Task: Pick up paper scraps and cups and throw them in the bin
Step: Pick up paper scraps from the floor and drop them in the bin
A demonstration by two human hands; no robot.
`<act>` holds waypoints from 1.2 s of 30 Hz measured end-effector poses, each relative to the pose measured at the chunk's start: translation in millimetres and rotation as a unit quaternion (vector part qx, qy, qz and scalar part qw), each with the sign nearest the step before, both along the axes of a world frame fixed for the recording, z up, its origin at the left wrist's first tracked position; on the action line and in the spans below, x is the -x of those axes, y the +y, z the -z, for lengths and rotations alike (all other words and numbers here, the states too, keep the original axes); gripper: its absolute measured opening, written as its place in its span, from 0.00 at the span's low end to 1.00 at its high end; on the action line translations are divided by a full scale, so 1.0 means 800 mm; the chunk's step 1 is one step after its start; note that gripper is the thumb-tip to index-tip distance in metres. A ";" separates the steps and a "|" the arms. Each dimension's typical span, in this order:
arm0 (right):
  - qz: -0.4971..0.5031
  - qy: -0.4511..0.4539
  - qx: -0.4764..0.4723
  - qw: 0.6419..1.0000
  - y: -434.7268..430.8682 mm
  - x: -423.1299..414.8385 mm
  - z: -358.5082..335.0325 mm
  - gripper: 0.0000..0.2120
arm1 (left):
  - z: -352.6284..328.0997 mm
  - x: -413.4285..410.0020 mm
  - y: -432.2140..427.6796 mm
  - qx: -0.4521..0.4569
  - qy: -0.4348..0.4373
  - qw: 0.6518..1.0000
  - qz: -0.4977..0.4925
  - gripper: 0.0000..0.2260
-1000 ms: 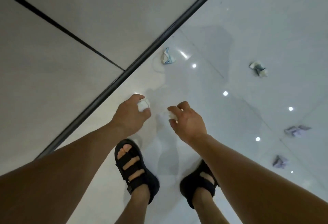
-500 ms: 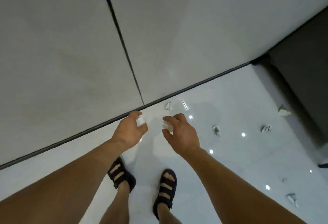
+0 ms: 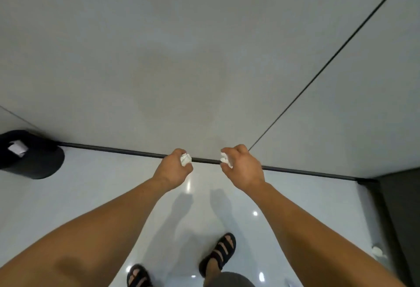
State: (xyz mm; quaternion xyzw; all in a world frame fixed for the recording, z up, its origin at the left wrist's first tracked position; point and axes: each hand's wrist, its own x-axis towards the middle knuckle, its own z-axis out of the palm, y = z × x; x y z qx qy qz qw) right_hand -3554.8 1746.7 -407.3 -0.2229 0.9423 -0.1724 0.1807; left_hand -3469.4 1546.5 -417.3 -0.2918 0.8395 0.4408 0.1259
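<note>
My left hand point(image 3: 172, 169) grips a crumpled white paper scrap point(image 3: 185, 159) in its curled fingers. A second white paper scrap point(image 3: 225, 159) is pinched in my right hand point(image 3: 244, 168). Both hands are held out in front of me at about the same height, over the dark skirting line where the floor meets the wall. A black round bin point(image 3: 29, 155) stands on the floor at the far left against the wall, with white paper point(image 3: 17, 147) showing inside it. Another white scrap point(image 3: 377, 251) lies on the floor at the lower right.
A grey panelled wall point(image 3: 204, 59) fills the upper view. A dark cabinet or step point(image 3: 402, 207) stands at the right edge. The glossy white floor point(image 3: 91, 191) lies between me and the bin. My sandalled feet point(image 3: 219, 253) are below.
The view has swung left: the scattered scraps on the right floor have left the frame and the black bin has come into view at the left. Both hands still hold their scraps.
</note>
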 end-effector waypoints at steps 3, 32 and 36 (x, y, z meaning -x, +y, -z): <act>-0.055 0.018 -0.016 0.998 -0.082 -0.045 -0.030 0.18 | -0.028 -0.068 -0.073 0.003 0.021 0.999 -0.044 0.20; -0.449 0.036 0.024 0.892 -0.839 -0.211 -0.067 0.18 | -0.110 -0.366 -0.683 0.100 -0.017 0.922 -0.374 0.20; -0.476 0.037 0.009 0.879 -0.923 -0.215 -0.069 0.18 | -0.105 -0.370 -0.752 0.097 -0.007 0.916 -0.388 0.20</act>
